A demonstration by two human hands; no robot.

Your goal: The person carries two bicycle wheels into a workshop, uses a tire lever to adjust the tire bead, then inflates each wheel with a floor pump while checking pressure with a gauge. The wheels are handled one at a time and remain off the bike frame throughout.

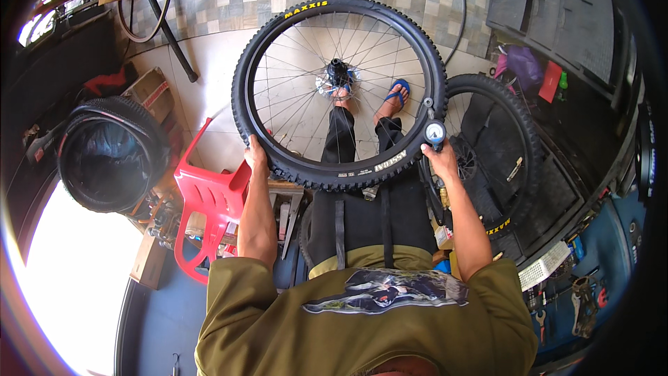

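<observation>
A bicycle wheel (242,90) with a knobby black tyre, thin spokes and a dark hub (337,69) is held in front of my body. My left hand (256,154) grips the tyre at its lower left edge, thumb on the near sidewall. At the lower right of the wheel, my right hand (440,160) is closed around a tyre pressure gauge (435,132) with a round white dial. The gauge's small grey head reaches up to the rim; whether it sits on the valve I cannot tell. My palm hides the gauge's lower part.
Behind my right arm leans a second wheel (532,132). A red plastic chair (209,191) stands by my left forearm, with tyres (149,125) beyond it. Hand tools (581,299) lie at the right. A dark hose (463,14) crosses the tiled floor; my feet in blue flip-flops (398,90) show through the spokes.
</observation>
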